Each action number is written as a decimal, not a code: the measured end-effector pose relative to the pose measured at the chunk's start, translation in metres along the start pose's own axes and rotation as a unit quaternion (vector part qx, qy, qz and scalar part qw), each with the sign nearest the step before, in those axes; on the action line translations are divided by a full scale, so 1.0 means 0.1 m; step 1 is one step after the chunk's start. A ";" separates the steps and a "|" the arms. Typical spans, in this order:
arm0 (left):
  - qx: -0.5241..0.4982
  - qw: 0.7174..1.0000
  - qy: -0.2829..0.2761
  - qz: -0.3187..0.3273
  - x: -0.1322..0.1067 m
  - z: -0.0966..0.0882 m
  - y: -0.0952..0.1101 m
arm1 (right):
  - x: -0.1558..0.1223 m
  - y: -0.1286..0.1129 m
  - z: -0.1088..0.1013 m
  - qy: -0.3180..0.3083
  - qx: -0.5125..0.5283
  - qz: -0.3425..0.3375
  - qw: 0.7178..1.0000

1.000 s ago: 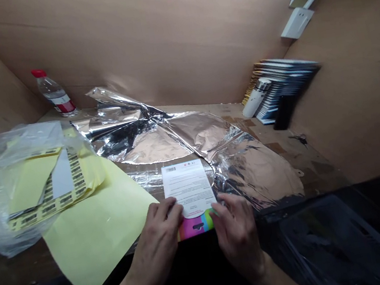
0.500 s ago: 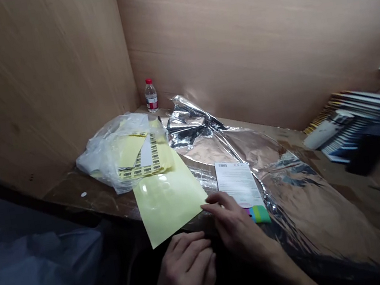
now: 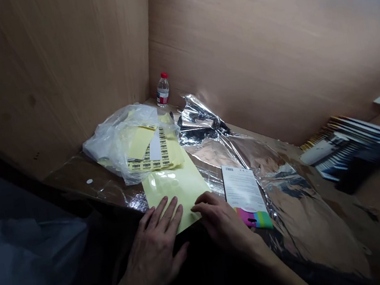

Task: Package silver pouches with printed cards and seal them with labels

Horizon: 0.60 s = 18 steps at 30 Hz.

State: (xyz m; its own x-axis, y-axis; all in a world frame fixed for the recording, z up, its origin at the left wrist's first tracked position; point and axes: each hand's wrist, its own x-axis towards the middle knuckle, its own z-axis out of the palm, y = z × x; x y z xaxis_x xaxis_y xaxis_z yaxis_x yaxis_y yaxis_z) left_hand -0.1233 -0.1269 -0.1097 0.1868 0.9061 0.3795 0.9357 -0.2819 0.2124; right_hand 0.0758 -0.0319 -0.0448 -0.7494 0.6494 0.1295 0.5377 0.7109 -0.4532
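Note:
My left hand point(image 3: 154, 251) lies flat with spread fingers on the near edge of a pale yellow adhesive sheet point(image 3: 172, 189). My right hand point(image 3: 221, 221) rests its curled fingertips on the sheet's right corner. Just beyond that hand lies a white printed card point(image 3: 243, 189) with a rainbow-coloured hanger end point(image 3: 255, 219). It sits on crumpled silver-and-copper foil point(image 3: 285, 189). Neither hand grips anything that I can see.
Behind the yellow sheet, a clear plastic bag point(image 3: 121, 144) lies over a yellow barcode label sheet point(image 3: 153, 153). A water bottle point(image 3: 162, 89) stands in the wooden corner. A stack of booklets point(image 3: 355, 149) lies at right, and dark plastic point(image 3: 23, 258) fills the lower left.
Both hands have let go of the card and moved onto the yellow sheet. My view has swung left, and the card now lies to the right of my hands.

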 end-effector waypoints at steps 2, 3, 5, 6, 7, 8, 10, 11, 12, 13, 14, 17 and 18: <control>-0.007 1.000 0.012 -0.005 -0.01 0.00 0.00 | 0.09 -0.03 0.05 -0.001 -0.058 0.008 0.998; -0.011 1.000 0.018 -0.009 -0.01 0.00 0.00 | 0.12 -0.05 0.08 -0.007 -0.089 0.008 0.996; -0.014 0.999 0.025 -0.014 -0.01 -0.01 0.00 | 0.17 -0.09 0.13 -0.020 -0.135 -0.002 0.991; -0.013 1.000 0.025 -0.015 0.00 -0.01 0.00 | 0.16 -0.11 0.13 -0.023 -0.138 -0.009 0.990; -0.009 1.000 0.021 -0.015 0.00 -0.02 0.00 | 0.14 -0.11 0.11 -0.018 -0.119 -0.012 0.993; -0.005 1.000 0.018 -0.014 0.01 -0.03 0.00 | 0.10 -0.11 0.06 -0.003 -0.077 -0.004 0.997; 0.002 1.000 0.013 -0.009 0.01 -0.03 -0.02 | -0.05 -0.03 -0.11 0.053 0.051 0.051 0.996; 0.006 1.000 0.013 -0.001 0.01 -0.03 -0.04 | -0.14 0.04 -0.22 0.086 0.116 0.090 0.985; 0.009 1.000 0.015 0.009 0.00 -0.02 -0.06 | -0.24 0.12 -0.33 0.117 0.169 0.130 0.970; 0.010 1.000 0.018 0.023 0.00 -0.01 -0.08 | -0.34 0.22 -0.44 0.140 0.207 0.164 0.954; 0.009 0.999 0.026 0.036 0.00 0.00 -0.10 | -0.44 0.32 -0.54 0.154 0.232 0.192 0.941; 0.001 0.997 0.063 0.045 0.03 0.05 -0.12 | -0.73 0.64 -0.70 0.165 0.271 0.253 0.914; -0.006 0.996 0.077 0.042 0.06 0.06 -0.11 | -0.81 0.74 -0.71 0.166 0.279 0.269 0.907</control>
State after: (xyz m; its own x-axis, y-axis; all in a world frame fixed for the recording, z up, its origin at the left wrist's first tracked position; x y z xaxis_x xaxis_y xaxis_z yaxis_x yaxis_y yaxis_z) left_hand -0.1306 -0.1164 -0.1150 0.2145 0.8204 0.5301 0.9153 -0.3582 0.1841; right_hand 0.2035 -0.0126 -0.0260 -0.2291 0.9730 -0.0267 0.4418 0.0795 -0.8936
